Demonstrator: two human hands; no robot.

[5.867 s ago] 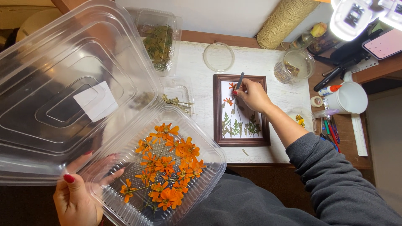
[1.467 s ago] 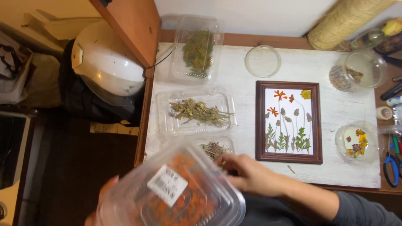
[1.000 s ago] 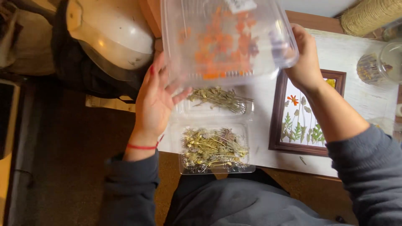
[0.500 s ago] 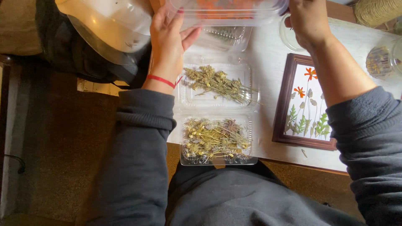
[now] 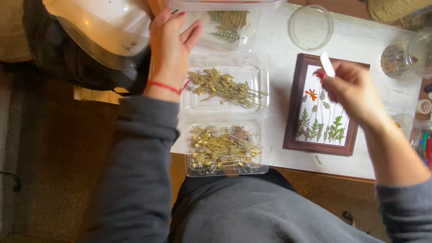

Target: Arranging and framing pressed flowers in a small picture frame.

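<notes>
My left hand [image 5: 172,50] is spread flat at the left end of a clear lidded container [image 5: 225,4], which sits at the top edge on top of a clear box of dried green sprigs [image 5: 230,23]. My right hand [image 5: 353,92] hovers over a brown-framed picture of pressed flowers [image 5: 320,112] and pinches a small white tool [image 5: 326,64], blurred. Between my arms lie two open clear trays of dried stems, one farther [image 5: 225,87] and one nearer [image 5: 223,148], at the table's front edge.
A round clear lid [image 5: 310,27] lies beyond the frame. A glass jar [image 5: 407,54], a twine roll [image 5: 393,8], a tape roll [image 5: 423,106] and pens [image 5: 424,144] crowd the right side. A white domed object [image 5: 101,27] sits left of the white table [image 5: 274,63].
Both hands carried the container of orange flowers to the far side, onto another box. My right hand then let go, came back over the frame and now holds a white tool.
</notes>
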